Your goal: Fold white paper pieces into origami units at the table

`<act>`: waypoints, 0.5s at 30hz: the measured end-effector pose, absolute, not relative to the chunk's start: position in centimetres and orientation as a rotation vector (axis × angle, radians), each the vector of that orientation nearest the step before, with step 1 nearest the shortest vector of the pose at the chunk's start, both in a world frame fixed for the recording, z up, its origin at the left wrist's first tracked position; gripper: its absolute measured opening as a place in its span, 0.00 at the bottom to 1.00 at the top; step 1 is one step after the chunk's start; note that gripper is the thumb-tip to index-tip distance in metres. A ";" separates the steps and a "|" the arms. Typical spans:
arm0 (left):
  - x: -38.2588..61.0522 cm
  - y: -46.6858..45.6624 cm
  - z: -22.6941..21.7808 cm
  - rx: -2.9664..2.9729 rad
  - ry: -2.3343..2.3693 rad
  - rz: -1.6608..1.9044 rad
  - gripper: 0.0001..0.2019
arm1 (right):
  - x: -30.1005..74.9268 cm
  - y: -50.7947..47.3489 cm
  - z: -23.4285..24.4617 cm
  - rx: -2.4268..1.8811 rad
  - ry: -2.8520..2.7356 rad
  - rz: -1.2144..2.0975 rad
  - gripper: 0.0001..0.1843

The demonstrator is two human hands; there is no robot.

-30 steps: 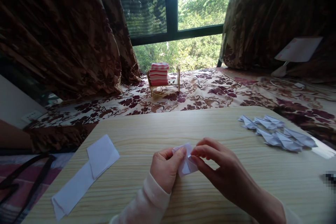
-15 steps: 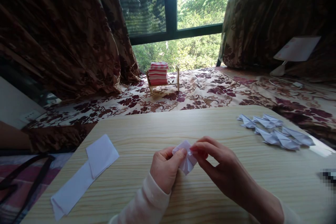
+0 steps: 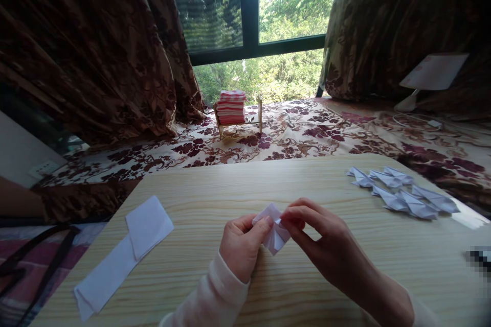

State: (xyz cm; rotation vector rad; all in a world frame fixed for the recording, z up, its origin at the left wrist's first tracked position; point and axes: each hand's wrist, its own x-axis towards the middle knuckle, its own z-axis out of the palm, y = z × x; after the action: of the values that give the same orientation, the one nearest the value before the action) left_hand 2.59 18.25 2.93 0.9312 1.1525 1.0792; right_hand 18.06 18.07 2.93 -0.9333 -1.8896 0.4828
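Note:
A small folded piece of white paper (image 3: 274, 230) is held between both hands just above the wooden table (image 3: 238, 189). My left hand (image 3: 241, 245) pinches its left side with thumb and forefinger. My right hand (image 3: 318, 245) pinches its right side, fingertips curled onto a fold. A cream sleeve covers my left wrist.
White paper strips (image 3: 123, 250) lie at the table's left. Several folded paper shapes (image 3: 402, 191) lie at the right. A small wooden rack with a red striped stack (image 3: 232, 110) stands on the floral cloth by the window. Curtains hang on both sides.
The folded paper has been turned a little between the fingers, and my right fingertips have shifted on its fold. Both hands stay in the same place.

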 end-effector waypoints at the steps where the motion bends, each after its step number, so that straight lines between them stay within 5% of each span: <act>1: 2.5 18.3 2.8 0.915 1.146 1.083 0.16 | 18.1 18.1 2.9 -0.936 -1.883 0.482 0.07; 15: 2.5 18.3 2.5 0.887 1.132 1.010 0.18 | 18.1 18.1 2.7 -0.938 -1.901 0.435 0.07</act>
State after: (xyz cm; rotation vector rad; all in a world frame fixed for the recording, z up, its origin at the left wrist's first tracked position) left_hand 2.46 18.32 2.49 0.8874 1.1320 1.0100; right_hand 18.14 18.14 2.73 -0.9383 -1.9009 0.4347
